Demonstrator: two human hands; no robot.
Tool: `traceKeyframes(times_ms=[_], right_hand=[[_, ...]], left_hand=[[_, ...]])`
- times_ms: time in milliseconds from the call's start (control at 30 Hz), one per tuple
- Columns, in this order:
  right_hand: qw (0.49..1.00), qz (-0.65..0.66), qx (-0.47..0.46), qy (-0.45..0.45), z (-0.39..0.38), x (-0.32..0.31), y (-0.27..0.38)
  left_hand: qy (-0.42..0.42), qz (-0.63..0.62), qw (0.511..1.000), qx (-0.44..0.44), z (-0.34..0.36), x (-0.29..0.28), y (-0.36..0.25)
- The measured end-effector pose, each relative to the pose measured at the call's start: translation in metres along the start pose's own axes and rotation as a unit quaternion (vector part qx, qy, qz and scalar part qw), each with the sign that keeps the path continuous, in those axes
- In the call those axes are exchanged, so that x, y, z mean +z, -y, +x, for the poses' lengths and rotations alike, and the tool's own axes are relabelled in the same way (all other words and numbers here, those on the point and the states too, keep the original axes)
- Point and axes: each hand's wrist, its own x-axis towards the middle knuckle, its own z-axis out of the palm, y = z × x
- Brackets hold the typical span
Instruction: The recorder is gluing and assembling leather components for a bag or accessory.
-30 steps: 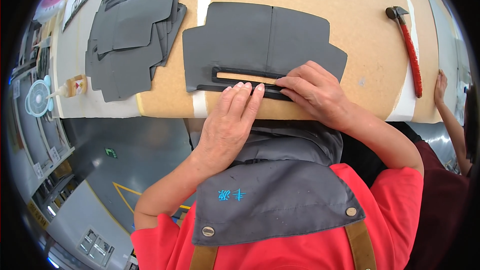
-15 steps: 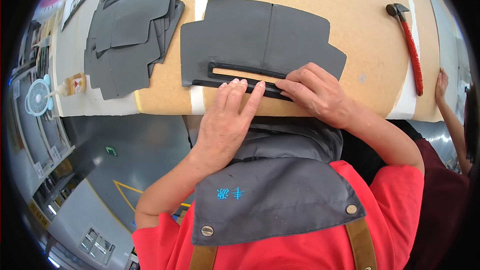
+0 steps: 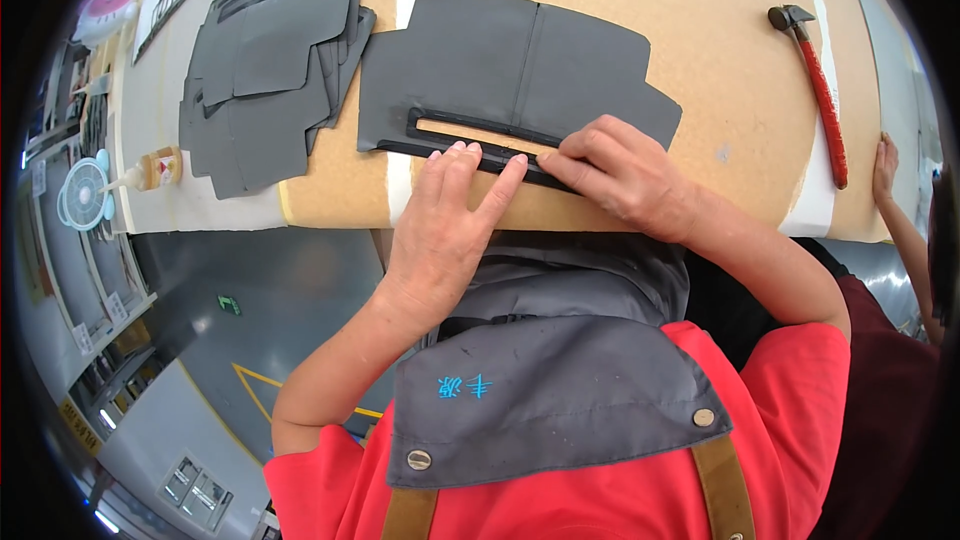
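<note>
We have the dark grey cut panel point(image 3: 520, 70) lying flat on the tan worktable point(image 3: 700, 0), close to its near edge, so both hands can reach its slot without stretching. Our left hand point(image 3: 440, 230) lies flat, fingers straight and together, the fingertips point(image 3: 462, 152) pressing on the narrow strip below the long slot; it grasps nothing and seems only to pin the piece so that it cannot slide. Our right hand point(image 3: 625, 175) comes in from the other side with fingers curled and its fingertips pinched down on the same strip just beside the left ones; whether it holds anything small between them we cannot tell. The tan surface shows through the slot, so the panel is a single layer there. A stack of similar grey panels point(image 3: 270, 60) sits to the left, near at hand, with a small glue bottle point(image 3: 150, 170) beside it. A red-handled hammer point(image 3: 820, 90) lies well apart on the right, and another person's hand point(image 3: 885, 165) rests at the table edge.
</note>
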Motion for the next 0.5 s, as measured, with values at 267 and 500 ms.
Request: traceKeyframes(times_ms=[267,500], right_hand=[[0.999,-0.010,-0.034,-0.001,-0.004,-0.006,0.003],[0.999,0.019,0.034,0.006,-0.013,-0.009,0.007]], left_hand=[[-0.014,0.003,0.999,0.035,0.004,0.002,-0.014],[-0.028,0.021,0.998,0.044,0.007,0.006,-0.026]])
